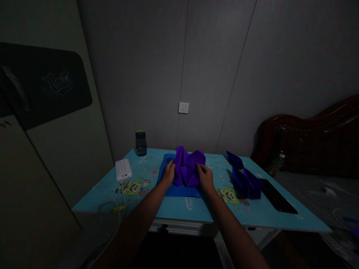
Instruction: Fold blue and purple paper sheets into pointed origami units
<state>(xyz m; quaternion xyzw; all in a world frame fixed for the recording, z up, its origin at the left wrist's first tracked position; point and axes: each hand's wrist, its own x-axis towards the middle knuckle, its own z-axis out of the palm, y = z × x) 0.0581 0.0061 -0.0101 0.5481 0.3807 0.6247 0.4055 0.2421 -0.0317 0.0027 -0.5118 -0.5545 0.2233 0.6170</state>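
Observation:
A folded purple paper piece (187, 166) with several raised flaps stands over a flat blue sheet (182, 192) at the middle of the table. My left hand (169, 173) grips its left edge, fingers closed on the paper. On the opposite side, my right hand (205, 176) pinches the lower right part of the same piece between thumb and fingers. Some fingertips are hidden behind the paper. To the right lie a dark blue-purple folded paper (246, 183) and a smaller blue folded piece (235, 160) behind it.
The light blue table (174, 213) bears cartoon prints. A white power bank (123, 170) with a cable lies at the left, a dark bottle (141, 144) behind it. A black tablet or phone (276, 196) lies at the right edge. Beyond stands a bed with a wooden headboard (308, 145).

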